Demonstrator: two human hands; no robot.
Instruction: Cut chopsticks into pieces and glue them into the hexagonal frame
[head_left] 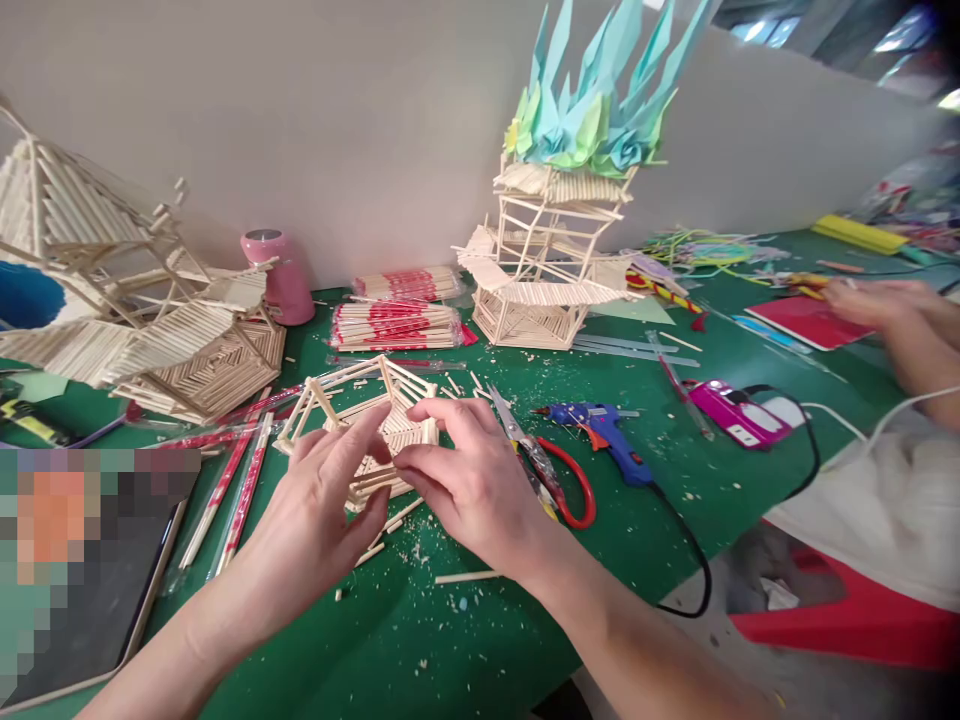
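Note:
A small many-sided frame of wooden chopsticks [401, 425], with a slatted floor and short upright posts, lies on the green table in front of me. At its near left side is my left hand [330, 490], thumb and fingers apart around the near edge. My right hand [472, 475] holds the frame's right side between thumb and fingers; the exact contact is partly hidden. Right of my hands lie red-handled scissors [566, 485] and a blue glue gun [604, 425] with a black cord. A loose stick [466, 577] rests below my right hand.
Behind stand a stick tower [555, 240] topped with blue-green paper, chopstick bundles [397, 325] and a pink cylindrical device [277, 280]. A larger stick structure [180, 330] stands left, above a dark tablet [97, 600]. A magenta power strip [739, 412] and another person's hands [877, 305] are right.

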